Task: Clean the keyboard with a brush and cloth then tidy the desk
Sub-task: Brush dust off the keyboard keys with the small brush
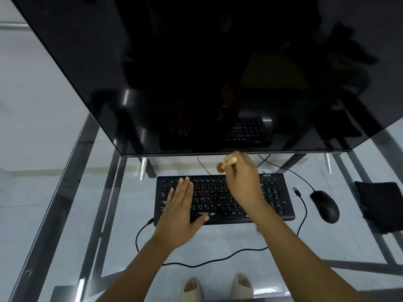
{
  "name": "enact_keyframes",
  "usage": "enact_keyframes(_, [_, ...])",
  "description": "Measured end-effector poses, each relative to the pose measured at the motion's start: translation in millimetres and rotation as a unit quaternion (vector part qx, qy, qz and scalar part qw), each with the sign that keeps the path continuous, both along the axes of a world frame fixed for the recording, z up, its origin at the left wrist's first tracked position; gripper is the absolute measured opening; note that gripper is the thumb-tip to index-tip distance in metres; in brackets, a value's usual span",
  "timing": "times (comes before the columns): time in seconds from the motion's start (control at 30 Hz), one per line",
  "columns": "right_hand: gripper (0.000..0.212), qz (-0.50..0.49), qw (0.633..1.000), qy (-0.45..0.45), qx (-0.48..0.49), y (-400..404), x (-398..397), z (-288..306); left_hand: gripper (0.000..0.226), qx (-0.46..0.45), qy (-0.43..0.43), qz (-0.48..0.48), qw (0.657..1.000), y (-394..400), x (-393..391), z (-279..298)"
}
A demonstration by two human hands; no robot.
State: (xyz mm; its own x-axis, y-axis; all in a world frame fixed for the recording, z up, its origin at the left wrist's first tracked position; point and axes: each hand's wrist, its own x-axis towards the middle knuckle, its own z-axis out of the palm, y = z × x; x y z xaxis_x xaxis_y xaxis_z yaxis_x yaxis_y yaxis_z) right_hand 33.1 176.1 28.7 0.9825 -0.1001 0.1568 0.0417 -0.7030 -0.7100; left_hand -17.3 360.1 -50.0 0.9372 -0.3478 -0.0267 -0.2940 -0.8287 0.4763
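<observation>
A black keyboard (274,199) lies on the glass desk (65,214), below the monitor. My left hand (182,205) rests flat on the keyboard's left half, fingers straight. My right hand (242,182) grips a small brush (226,162) with a pale wooden handle; its blurred bristles hover at the keyboard's top edge. A dark folded cloth (379,203) sits at the desk's right side, apart from both hands.
A large black monitor (196,73) overhangs the back of the desk. A black mouse (325,205) lies right of the keyboard, with loose cables (218,259) and a USB plug (297,191) around it. My feet in pale sandals show through the glass.
</observation>
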Motion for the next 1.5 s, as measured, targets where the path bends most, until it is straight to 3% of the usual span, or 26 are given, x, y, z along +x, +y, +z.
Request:
enact_keyframes(0.03, [0.005,0.014,1.000,-0.002,0.020,-2.0,-0.1,2.8,0.095,0.003,0.001,-0.008,1.000,-1.9,0.1,-1.1])
enact_keyframes(0.13, [0.008,0.113,0.986,0.123,0.020,2.4,-7.1,2.9,0.099,0.019,0.009,-0.029,0.999,-4.1,-2.9,-5.5])
enact_keyframes(0.27, [0.005,0.009,0.999,0.021,0.027,-7.5,-5.9,-0.7,0.104,0.029,0.010,-0.027,0.999,-3.2,-7.7,-8.0])
enact_keyframes(0.37, [0.007,0.086,0.982,0.146,0.080,-9.0,-10.7,0.5,0.104,0.055,0.012,-0.039,0.998,-0.2,-9.8,-8.3])
enact_keyframes(0.5, [0.009,-0.001,0.998,0.036,0.055,-15.5,-12.2,-3.0,0.103,0.059,0.014,-0.030,0.998,-2.4,-9.9,-6.2])
enact_keyframes(0.57, [0.008,0.021,0.991,0.083,0.100,-17.2,-13.4,0.5,0.102,0.058,0.012,-0.032,0.998,-2.4,-10.6,-5.3])
enact_keyframes(0.63, [0.007,0.097,0.983,0.148,0.050,-15.0,-19.2,0.3,0.102,0.059,0.013,-0.031,0.998,-1.4,-11.5,-6.5])
enact_keyframes(0.7, [0.008,0.045,0.996,0.078,0.003,-16.1,-18.0,-0.7,0.106,0.067,0.017,-0.026,0.997,-1.5,-11.0,-8.6])
enact_keyframes(0.77, [0.009,-0.015,0.999,0.014,0.032,-22.1,-17.2,1.5,0.110,0.077,0.021,-0.022,0.997,-3.9,-10.7,-9.5])
enact_keyframes(0.87, [0.011,0.061,0.985,0.150,0.060,-23.1,-23.2,1.8,0.110,0.084,0.027,-0.021,0.996,-4.8,-11.8,-10.7])
enact_keyframes(0.93, [0.010,0.022,0.993,0.116,0.008,-26.9,-25.5,-1.4,0.112,0.081,0.029,-0.013,0.996,-5.7,-11.9,-11.3])
enact_keyframes(1.0, [0.006,-0.036,0.998,0.042,0.018,-35.1,-24.9,0.1,0.113,0.085,0.028,-0.012,0.996,-9.0,-9.9,-9.1])
enact_keyframes(1.07, [0.006,-0.002,0.994,0.086,0.062,-38.9,-25.1,3.2,0.113,0.084,0.021,-0.012,0.996,-11.4,-6.7,-6.8])
enact_keyframes(1.13, [0.007,0.044,0.990,0.131,0.029,-38.3,-29.1,3.5,0.113,0.086,0.025,-0.010,0.996,-12.3,-4.9,-6.2])
enact_keyframes(1.23, [0.006,-0.045,0.998,0.030,0.024,-44.8,-30.9,6.6,0.114,0.078,0.027,-0.015,0.996,-15.3,-3.4,-5.5])
enact_keyframes(1.27, [0.006,-0.050,0.997,0.034,0.056,-46.4,-31.1,9.0,0.114,0.078,0.025,-0.017,0.997,-15.1,-2.6,-5.7])
enact_keyframes(1.33, [0.006,0.009,0.985,0.144,0.090,-46.6,-33.6,11.9,0.114,0.085,0.024,-0.025,0.996,-14.7,-1.3,-6.7])
enact_keyframes(1.4, [0.008,0.044,0.980,0.194,0.018,-43.9,-38.0,10.1,0.115,0.090,0.024,-0.027,0.995,-13.6,-0.9,-7.7])
enact_keyframes(1.5, [0.010,-0.061,0.994,0.087,0.034,-53.2,-40.2,8.8,0.114,0.086,0.025,-0.030,0.996,-18.6,1.3,-6.8])
